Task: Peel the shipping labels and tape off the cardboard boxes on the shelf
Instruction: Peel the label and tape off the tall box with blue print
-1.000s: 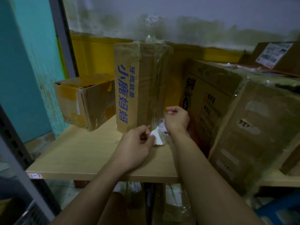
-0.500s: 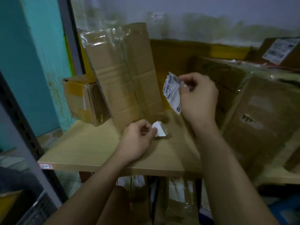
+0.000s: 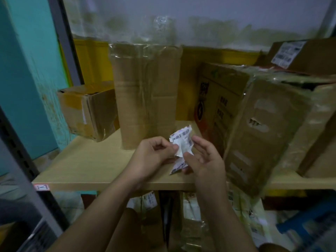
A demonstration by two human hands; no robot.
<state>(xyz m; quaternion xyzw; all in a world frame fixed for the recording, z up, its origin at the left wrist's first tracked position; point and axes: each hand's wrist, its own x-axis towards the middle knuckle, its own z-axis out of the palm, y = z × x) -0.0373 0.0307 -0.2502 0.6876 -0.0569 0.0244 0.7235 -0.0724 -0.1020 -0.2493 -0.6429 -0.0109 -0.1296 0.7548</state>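
White crumpled label point(image 3: 183, 141) is what I see held between both hands, just above the front of the shelf point(image 3: 87, 164). The left hand point(image 3: 154, 153) has its fingers curled, pinching the paper's left edge. The right hand point(image 3: 205, 159) pinches it with thumb and lower fingers, the others loose. A tall taped box point(image 3: 145, 95) stands upright just behind.

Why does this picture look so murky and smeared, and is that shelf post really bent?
Head view: light is dim and bluish; motion smear blurs the blue crate at lower right; the wide lens likely skews the grey shelf post; clear tape on the upright box glints faintly; the torn label shows barcodes, print too soft to read.
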